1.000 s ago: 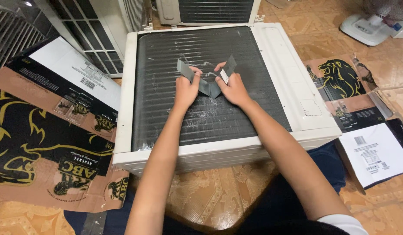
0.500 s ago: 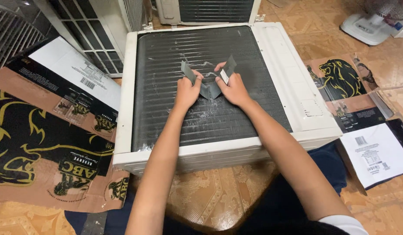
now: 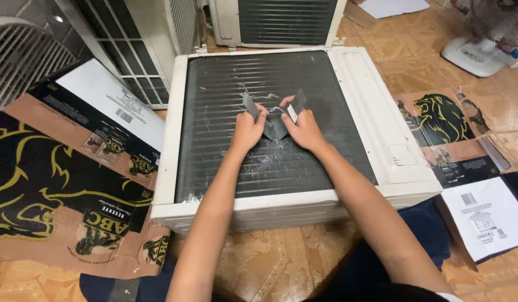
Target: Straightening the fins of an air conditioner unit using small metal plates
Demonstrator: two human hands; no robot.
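pinching a folded grey sheet (image 3: 274,127) between them, the left hand (image 3: 247,130) and right hand (image 3: 305,128) sat side by side near the middle of the air conditioner's coil face (image 3: 225,162), sheet's long axis running left to right.

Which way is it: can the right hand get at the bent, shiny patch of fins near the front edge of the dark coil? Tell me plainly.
Probably yes. The right hand rests on the dark finned coil, sharing a grey folded sheet with the left hand. Only bare fins lie between it and the bent patch.
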